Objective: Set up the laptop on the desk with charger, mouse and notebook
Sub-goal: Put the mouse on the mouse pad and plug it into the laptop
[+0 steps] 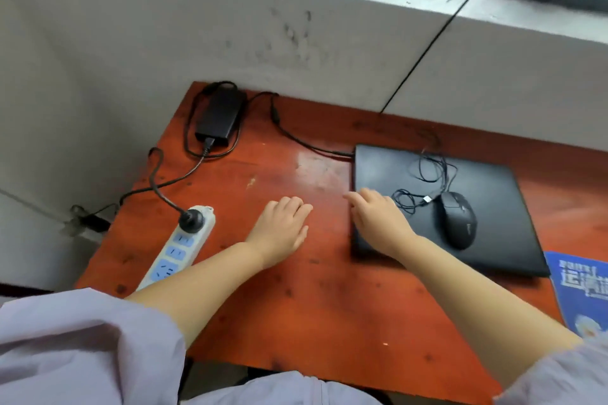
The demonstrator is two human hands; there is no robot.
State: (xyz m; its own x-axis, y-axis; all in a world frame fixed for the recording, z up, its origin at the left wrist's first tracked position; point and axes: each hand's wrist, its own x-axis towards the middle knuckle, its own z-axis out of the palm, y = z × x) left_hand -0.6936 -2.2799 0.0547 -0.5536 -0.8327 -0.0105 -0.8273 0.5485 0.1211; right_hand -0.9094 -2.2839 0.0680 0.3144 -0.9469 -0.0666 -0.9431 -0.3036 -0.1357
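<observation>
Both hands rest over a red-brown desk beside a closed laptop.

Nearest, pale lilac sleeves [82,348] frame the bare forearms. At the near right edge of the desk [329,306] lies a blue notebook [584,289], partly cut off by the frame. The left hand [279,227] lies palm down on the bare wood, fingers loosely together, holding nothing. The right hand [378,217] rests on the near left corner of the closed black laptop [500,233], fingers spread, gripping nothing. A black mouse [458,219] sits on the lid with its cable [431,171] coiled just beyond. To the left, a white power strip [179,246] carries a black plug [190,219]. Farthest, the charger [220,118] lies in the far left corner, its cord reaching the laptop's far left edge.
</observation>
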